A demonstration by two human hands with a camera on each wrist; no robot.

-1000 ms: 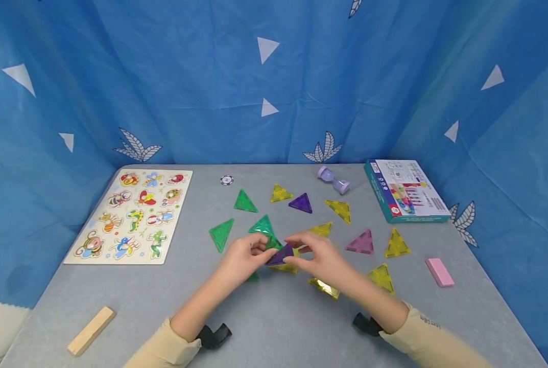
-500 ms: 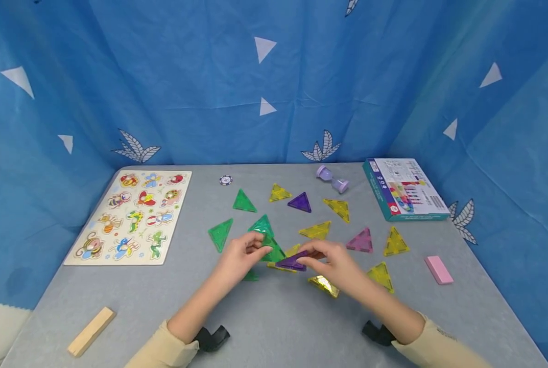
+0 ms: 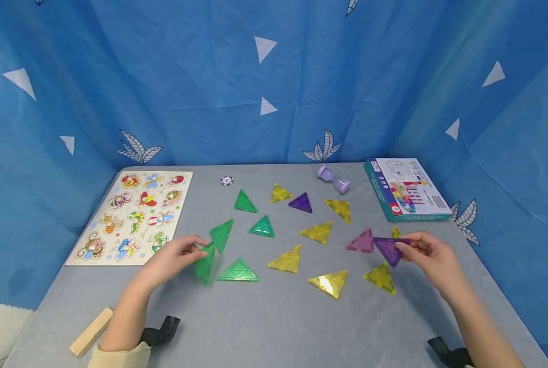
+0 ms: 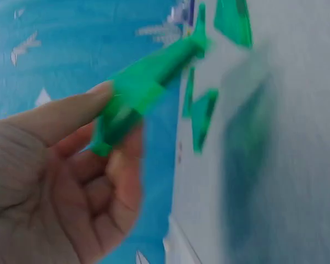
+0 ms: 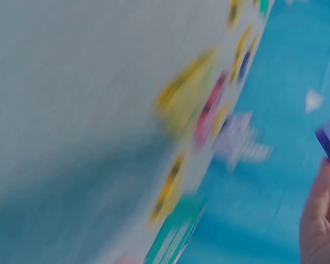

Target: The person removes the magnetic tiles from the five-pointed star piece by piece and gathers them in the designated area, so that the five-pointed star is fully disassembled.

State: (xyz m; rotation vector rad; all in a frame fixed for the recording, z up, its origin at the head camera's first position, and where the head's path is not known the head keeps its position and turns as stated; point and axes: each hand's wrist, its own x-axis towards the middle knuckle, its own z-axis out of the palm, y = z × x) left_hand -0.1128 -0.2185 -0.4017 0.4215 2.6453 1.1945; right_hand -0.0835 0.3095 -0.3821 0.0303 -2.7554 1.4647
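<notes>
Between thumb and fingers my left hand [image 3: 174, 258] pinches a translucent green triangle tile [image 3: 205, 265], blurred in the left wrist view and raised above the table with its shadow beneath. Beside it lie a green triangle [image 3: 221, 235] and a wider green triangle [image 3: 238, 271]. On the right, my right hand [image 3: 427, 254] pinches a purple triangle tile [image 3: 390, 250] by its right corner. That tile overlaps a pink triangle [image 3: 361, 242] in the head view and partly hides a yellow triangle [image 3: 395, 232]. Another yellow triangle [image 3: 381, 278] lies just below.
More yellow triangles, such as one front tile [image 3: 330, 283], and a dark purple triangle [image 3: 301, 203] lie mid-table. Around them are an insect puzzle board [image 3: 131, 220], poker chip [image 3: 227, 180], lilac hourglass [image 3: 333, 180], printed box [image 3: 407, 189] and wooden block [image 3: 91, 332].
My hands have parted from the middle: the left went left with the green triangle, the right went right with the purple one. The pink block at right is now hidden behind the right hand.
</notes>
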